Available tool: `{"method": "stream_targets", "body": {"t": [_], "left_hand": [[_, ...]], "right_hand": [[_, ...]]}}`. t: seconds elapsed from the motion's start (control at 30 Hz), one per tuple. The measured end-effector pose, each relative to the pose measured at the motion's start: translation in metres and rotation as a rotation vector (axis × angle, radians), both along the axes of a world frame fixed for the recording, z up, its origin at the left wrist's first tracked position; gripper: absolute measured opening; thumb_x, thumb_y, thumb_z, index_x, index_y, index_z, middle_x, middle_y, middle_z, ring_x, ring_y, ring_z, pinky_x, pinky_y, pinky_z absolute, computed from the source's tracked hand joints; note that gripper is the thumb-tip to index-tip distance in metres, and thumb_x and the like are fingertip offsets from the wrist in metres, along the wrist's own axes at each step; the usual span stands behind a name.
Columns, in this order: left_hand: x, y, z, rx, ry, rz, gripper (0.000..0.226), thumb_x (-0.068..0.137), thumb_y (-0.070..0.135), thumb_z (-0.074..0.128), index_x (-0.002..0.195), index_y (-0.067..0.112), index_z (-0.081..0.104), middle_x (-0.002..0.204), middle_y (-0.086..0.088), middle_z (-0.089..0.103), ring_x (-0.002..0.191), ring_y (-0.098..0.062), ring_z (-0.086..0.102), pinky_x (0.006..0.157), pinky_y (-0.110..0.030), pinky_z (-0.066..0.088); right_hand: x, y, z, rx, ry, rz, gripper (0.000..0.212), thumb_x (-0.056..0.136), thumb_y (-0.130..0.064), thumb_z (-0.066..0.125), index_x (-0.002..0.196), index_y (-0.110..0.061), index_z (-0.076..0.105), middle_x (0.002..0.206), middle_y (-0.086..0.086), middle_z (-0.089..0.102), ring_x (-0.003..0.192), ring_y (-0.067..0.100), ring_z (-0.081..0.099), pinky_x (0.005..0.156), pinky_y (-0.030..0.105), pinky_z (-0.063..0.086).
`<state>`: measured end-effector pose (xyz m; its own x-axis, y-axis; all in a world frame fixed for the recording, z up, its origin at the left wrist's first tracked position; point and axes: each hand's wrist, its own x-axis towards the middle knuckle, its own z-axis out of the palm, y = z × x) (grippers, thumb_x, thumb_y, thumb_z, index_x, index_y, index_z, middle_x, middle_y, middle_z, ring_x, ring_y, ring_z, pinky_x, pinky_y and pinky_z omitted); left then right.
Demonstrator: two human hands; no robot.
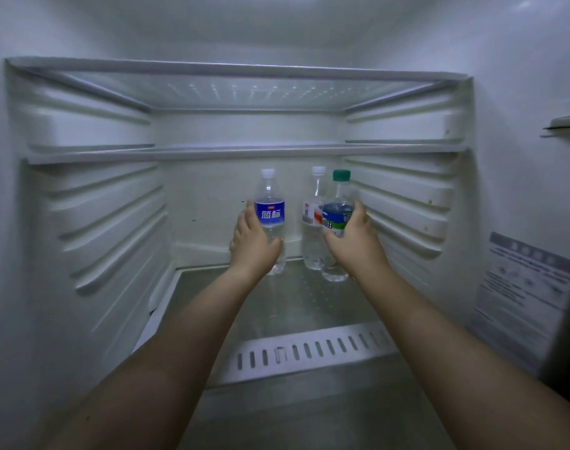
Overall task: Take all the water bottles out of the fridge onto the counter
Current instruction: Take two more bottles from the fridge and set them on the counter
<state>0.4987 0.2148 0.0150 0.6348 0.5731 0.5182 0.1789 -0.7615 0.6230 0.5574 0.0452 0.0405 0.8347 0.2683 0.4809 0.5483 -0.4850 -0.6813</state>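
Three clear water bottles stand upright at the back of the fridge's lower glass shelf [309, 303]. The blue-label bottle [269, 206] with a white cap is on the left; my left hand [252, 241] wraps around its lower half. The green-cap bottle [338, 203] with a blue-green label is on the right; my right hand [355, 235] grips its middle. Between and just behind them stands a red-and-white-label bottle [314, 219] with a white cap, untouched. Both held bottles still rest on the shelf.
Two bare shelves [244, 152] span the fridge above the bottles. Ribbed side walls [108, 222] close in left and right. A slotted white strip [309, 350] runs along the shelf's front. An instruction sticker [523, 287] is on the right wall.
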Motion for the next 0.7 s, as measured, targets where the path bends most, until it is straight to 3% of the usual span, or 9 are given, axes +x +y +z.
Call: {"method": "stream_targets", "body": {"t": [0.2,0.43,0.57,0.7], "left_hand": [[0.029,0.02,-0.004,-0.196,-0.059,-0.091,0.099,0.087,0.022,0.067,0.154,0.02,-0.004,0.155,-0.012,0.026,0.134,-0.032,0.039,0.107,-0.052,0.039],[0.049,0.021,-0.015,-0.286,-0.127,-0.155,0.09,0.085,0.014,0.072,0.152,0.013,0.01,0.141,-0.011,0.044,0.126,-0.027,0.048,0.101,-0.038,0.042],[0.048,0.02,-0.018,-0.22,-0.123,-0.116,0.087,0.086,0.017,0.071,0.151,0.01,0.013,0.142,-0.013,0.044,0.126,-0.029,0.048,0.104,-0.042,0.044],[0.04,0.017,-0.016,-0.198,-0.086,-0.115,0.088,0.087,0.018,0.07,0.151,0.01,0.01,0.143,-0.014,0.043,0.127,-0.029,0.048,0.102,-0.041,0.044]], "right_hand": [[0.025,0.017,-0.005,0.084,-0.037,-0.081,0.094,0.084,-0.03,0.07,0.152,-0.009,0.009,0.153,0.014,0.03,0.138,0.03,0.034,0.106,0.038,0.039],[0.035,0.025,-0.011,0.01,-0.097,-0.184,0.098,0.083,-0.032,0.072,0.151,-0.004,0.009,0.153,0.017,0.023,0.137,0.033,0.033,0.108,0.037,0.035],[0.035,0.031,-0.017,-0.09,-0.122,-0.246,0.075,0.083,-0.04,0.069,0.139,-0.004,0.035,0.137,0.017,0.04,0.127,0.032,0.04,0.1,0.034,0.038],[0.031,0.036,-0.024,0.076,0.088,-0.117,0.062,0.085,-0.033,0.069,0.13,-0.006,0.036,0.13,0.015,0.052,0.116,0.03,0.054,0.088,0.035,0.046]]}}
